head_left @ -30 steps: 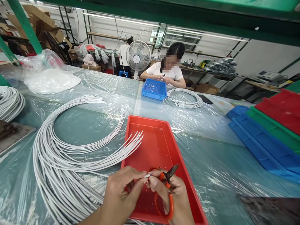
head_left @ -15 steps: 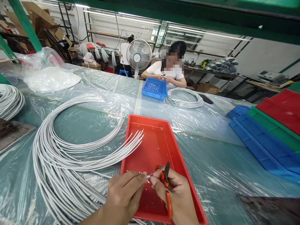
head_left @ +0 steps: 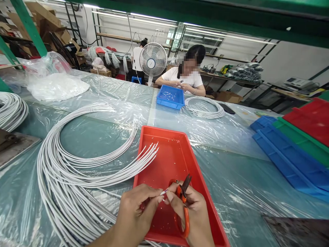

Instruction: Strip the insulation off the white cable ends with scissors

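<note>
Over the near part of a red tray (head_left: 159, 164), my left hand (head_left: 136, 211) pinches a white cable (head_left: 163, 192) close to its end. My right hand (head_left: 199, 211) has orange-handled scissors (head_left: 186, 224) hooked in it, dark blades pointing up and away. Its thumb and forefinger meet at the cable's tip, where a small dark purple bit shows. To the left lies a large looped bundle of white cables (head_left: 52, 161), with several ends reaching over the tray's left rim. Tiny white scraps are scattered in the tray.
Across the table a co-worker (head_left: 191, 73) handles a small tool behind a blue tray (head_left: 170, 97) and a cable coil (head_left: 204, 107). Stacked trays (head_left: 293, 154) stand at the right. Another coil (head_left: 11, 111) and a plastic bag (head_left: 56, 87) lie left. A green beam (head_left: 205, 15) crosses above.
The cable tip has risen slightly and tilted between my fingertips. My left fingers have spread from their tucked position, and the scissors have turned a little, their handle loop showing more.
</note>
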### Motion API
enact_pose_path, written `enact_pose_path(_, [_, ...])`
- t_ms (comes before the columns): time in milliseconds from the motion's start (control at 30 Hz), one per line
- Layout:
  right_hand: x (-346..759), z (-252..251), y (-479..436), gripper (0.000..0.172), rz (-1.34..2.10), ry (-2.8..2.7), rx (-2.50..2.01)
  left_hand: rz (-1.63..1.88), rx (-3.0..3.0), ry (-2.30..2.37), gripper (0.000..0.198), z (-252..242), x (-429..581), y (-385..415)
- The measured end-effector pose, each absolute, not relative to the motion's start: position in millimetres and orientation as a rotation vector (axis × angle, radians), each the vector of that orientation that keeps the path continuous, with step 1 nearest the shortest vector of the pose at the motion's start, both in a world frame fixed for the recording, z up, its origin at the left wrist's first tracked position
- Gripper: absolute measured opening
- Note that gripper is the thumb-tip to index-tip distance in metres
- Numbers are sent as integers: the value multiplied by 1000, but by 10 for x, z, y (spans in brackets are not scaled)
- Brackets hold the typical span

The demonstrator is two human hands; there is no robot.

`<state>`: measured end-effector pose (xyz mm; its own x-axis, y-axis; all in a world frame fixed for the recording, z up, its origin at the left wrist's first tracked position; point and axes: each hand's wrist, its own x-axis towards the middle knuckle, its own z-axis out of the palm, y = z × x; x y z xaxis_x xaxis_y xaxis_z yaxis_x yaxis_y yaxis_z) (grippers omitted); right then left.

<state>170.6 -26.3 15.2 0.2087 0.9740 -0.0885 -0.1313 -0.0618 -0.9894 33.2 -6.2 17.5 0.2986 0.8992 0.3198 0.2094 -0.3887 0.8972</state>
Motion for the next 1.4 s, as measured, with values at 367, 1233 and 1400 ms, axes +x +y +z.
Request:
enact_pose_path(367, [1736,124,-284,9,1337,-827,-1175,1300,1828,889,18,79,324,-72])
enact_pose_path(1233, [1770,129,-261,9,1429,-811,-1154,1309,1863,919,15,101,307,-32])
enact_pose_path(1400, [1783,183,-278,12,1251,-963,-1320,1401,2082,911,17,66,311,-48])
